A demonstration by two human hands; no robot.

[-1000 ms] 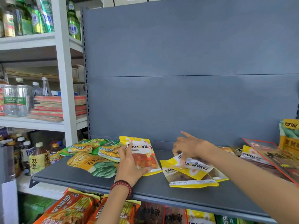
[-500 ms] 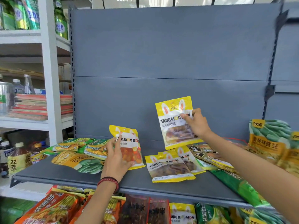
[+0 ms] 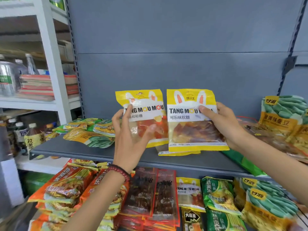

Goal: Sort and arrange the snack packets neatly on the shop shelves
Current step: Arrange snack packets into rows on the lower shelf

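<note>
L hand [image 3: 131, 135] pinches the orange gummy packet [image 3: 143, 114], R hand [image 3: 223, 124] pinches the cola gummy packet [image 3: 195, 119], both upright just above the grey shelf [image 3: 75, 149], edges overlapping. Same brand, diff flavours: check labels, then stand each at the shelf's back w/ its own kind, faces fwd

Packets [image 3: 191, 130] in left hand [image 3: 130, 144], right hand [image 3: 226, 125]

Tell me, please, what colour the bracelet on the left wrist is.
The bracelet is dark red beads; the head view shows it best.
</note>
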